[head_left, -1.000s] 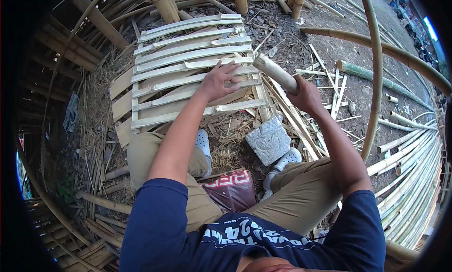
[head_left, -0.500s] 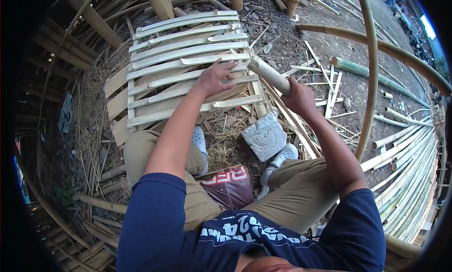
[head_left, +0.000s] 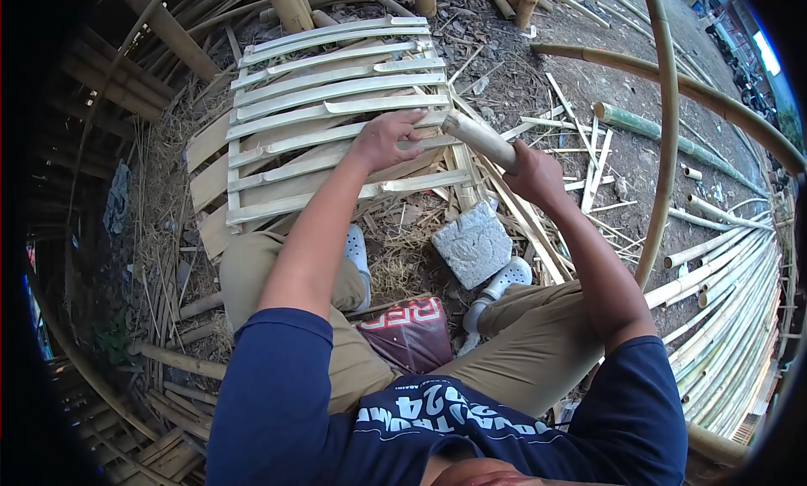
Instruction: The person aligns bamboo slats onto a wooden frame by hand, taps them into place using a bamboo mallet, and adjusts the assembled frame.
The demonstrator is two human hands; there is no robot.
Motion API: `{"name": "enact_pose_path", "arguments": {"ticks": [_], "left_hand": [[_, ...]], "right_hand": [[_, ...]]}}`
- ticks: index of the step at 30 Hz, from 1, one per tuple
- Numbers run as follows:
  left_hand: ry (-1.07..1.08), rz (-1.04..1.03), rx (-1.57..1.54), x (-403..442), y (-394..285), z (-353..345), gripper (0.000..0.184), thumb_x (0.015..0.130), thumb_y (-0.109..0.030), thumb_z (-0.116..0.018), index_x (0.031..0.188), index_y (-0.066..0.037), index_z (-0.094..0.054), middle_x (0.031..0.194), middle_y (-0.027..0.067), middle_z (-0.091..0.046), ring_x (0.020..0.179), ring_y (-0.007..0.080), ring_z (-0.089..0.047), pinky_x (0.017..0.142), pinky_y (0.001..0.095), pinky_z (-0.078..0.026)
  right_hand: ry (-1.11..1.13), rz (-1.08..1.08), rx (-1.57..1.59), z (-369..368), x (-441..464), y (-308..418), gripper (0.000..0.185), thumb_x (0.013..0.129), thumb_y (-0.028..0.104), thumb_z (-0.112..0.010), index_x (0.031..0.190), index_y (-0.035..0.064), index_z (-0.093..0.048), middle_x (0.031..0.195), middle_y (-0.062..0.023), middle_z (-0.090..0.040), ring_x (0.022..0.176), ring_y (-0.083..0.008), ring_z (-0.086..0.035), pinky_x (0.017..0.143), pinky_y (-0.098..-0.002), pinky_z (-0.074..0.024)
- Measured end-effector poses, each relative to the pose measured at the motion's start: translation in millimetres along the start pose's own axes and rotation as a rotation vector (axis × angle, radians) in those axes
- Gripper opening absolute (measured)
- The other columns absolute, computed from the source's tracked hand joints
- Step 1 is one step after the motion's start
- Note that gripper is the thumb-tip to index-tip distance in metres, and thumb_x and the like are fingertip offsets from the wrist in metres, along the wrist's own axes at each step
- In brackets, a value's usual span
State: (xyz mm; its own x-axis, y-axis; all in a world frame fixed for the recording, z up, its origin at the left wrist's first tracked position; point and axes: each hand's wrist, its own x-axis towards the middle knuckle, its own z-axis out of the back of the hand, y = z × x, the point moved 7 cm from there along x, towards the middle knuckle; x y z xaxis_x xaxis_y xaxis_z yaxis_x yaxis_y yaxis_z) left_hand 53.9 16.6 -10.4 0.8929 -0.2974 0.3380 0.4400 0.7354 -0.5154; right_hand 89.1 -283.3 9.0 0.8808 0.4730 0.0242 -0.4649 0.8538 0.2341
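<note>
My right hand [head_left: 535, 176] is closed around the near end of a short, thick bamboo stick [head_left: 481, 139]. The stick's far end meets the right side of a bamboo slat rack [head_left: 336, 108], where crosswise slats lie over side strips. My left hand [head_left: 388, 141] rests over the slats near that end, fingers stretched toward the stick and apart from each other. Under the palm, part of a slat is hidden. A pale stone block [head_left: 472, 245] sits on the ground below the stick, beside my shoe [head_left: 509, 276].
Long bamboo poles [head_left: 723, 318] are bundled at the right. A curved bamboo pole [head_left: 667, 133] arches up between me and the yard. Split strips [head_left: 595, 162] litter the ground right of the rack. A dark red bag-like item [head_left: 408, 339] with lettering lies between my legs.
The stick's far end has dropped slightly toward the rack. My left index finger, raised before, now lies flatter. The rack and block stay put.
</note>
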Motion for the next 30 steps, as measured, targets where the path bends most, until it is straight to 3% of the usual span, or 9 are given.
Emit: {"name": "enact_pose_path", "arguments": {"ticks": [7,10,11,13,15,19,22,25,30], "left_hand": [[-0.006,-0.004,-0.012,0,0,0,0.017,0.082,-0.019,-0.085,0.089,-0.006,-0.075,0.152,0.0084,-0.064,0.143,0.0265,-0.057,0.119,0.039,-0.047],[-0.007,0.018,0.016,0,3,-2,0.022,0.082,-0.025,-0.086,0.091,-0.007,-0.076,0.153,0.007,-0.063,0.14,0.026,-0.059,0.117,0.0385,-0.048],[-0.012,0.02,0.001,-1,5,-1,0.023,0.082,-0.025,-0.086,0.091,-0.006,-0.077,0.152,0.0073,-0.063,0.139,0.026,-0.06,0.117,0.0382,-0.048],[-0.006,0.029,-0.039,-1,2,0,0.024,0.082,-0.026,-0.086,0.092,-0.005,-0.078,0.152,0.008,-0.063,0.139,0.0259,-0.06,0.117,0.0378,-0.048],[0.002,-0.034,0.006,1,-3,1,0.023,0.083,-0.024,-0.085,0.095,-0.005,-0.079,0.153,0.0086,-0.062,0.141,0.0255,-0.059,0.118,0.0372,-0.048],[0.024,0.029,-0.008,-1,1,0,0.02,0.083,-0.021,-0.085,0.093,-0.006,-0.077,0.152,0.0068,-0.063,0.142,0.0253,-0.058,0.119,0.0371,-0.048],[0.023,0.012,-0.038,0,0,0,0.017,0.084,-0.017,-0.084,0.093,-0.005,-0.076,0.152,0.0088,-0.063,0.144,0.026,-0.057,0.12,0.0381,-0.046],[0.011,-0.007,-0.036,0,-1,-1,0.017,0.084,-0.018,-0.083,0.092,-0.005,-0.076,0.151,0.0088,-0.064,0.144,0.0259,-0.057,0.12,0.0383,-0.047],[-0.009,-0.006,-0.02,1,-2,1,0.022,0.081,-0.021,-0.086,0.089,-0.005,-0.074,0.151,0.0078,-0.064,0.141,0.0262,-0.059,0.117,0.0385,-0.049]], "right_hand": [[0.042,-0.014,-0.013,12,-2,8,0.032,0.083,0.024,-0.073,0.106,0.0038,-0.063,0.086,-0.0207,-0.074,0.08,-0.0409,-0.074,0.073,-0.0529,-0.0575],[-0.281,0.008,0.188,61,-11,25,0.039,0.084,0.026,-0.077,0.112,0.0035,-0.062,0.086,-0.0208,-0.074,0.078,-0.0413,-0.074,0.07,-0.052,-0.057],[-0.351,-0.025,0.406,75,-14,29,0.045,0.084,0.027,-0.08,0.117,0.0031,-0.062,0.084,-0.0205,-0.074,0.075,-0.042,-0.073,0.067,-0.0508,-0.0566],[-0.425,0.057,0.413,71,-20,35,0.036,0.085,0.022,-0.077,0.111,0.0032,-0.061,0.081,-0.0203,-0.073,0.073,-0.0409,-0.073,0.065,-0.0502,-0.0566],[-0.003,0.034,-0.095,20,-3,24,0.034,0.08,0.019,-0.077,0.107,0.0043,-0.062,0.081,-0.0208,-0.073,0.07,-0.039,-0.073,0.064,-0.0525,-0.0556],[-0.189,-0.051,0.056,42,-4,26,0.04,0.081,0.024,-0.079,0.113,0.0085,-0.061,0.086,-0.0201,-0.074,0.083,-0.0421,-0.074,0.073,-0.0542,-0.056],[-0.127,-0.033,0.015,52,-7,28,0.031,0.085,0.022,-0.069,0.11,0.0048,-0.061,0.084,-0.0202,-0.074,0.081,-0.0435,-0.074,0.074,-0.0562,-0.0571],[-0.04,-0.049,-0.031,33,0,16,0.041,0.082,0.028,-0.078,0.115,0.0089,-0.062,0.088,-0.019,-0.074,0.085,-0.0415,-0.074,0.076,-0.054,-0.0576],[0.052,-0.026,-0.072,7,-1,7,0.041,0.078,0.027,-0.08,0.112,0.0081,-0.064,0.086,-0.0183,-0.074,0.08,-0.0411,-0.074,0.073,-0.0541,-0.0584]]}}
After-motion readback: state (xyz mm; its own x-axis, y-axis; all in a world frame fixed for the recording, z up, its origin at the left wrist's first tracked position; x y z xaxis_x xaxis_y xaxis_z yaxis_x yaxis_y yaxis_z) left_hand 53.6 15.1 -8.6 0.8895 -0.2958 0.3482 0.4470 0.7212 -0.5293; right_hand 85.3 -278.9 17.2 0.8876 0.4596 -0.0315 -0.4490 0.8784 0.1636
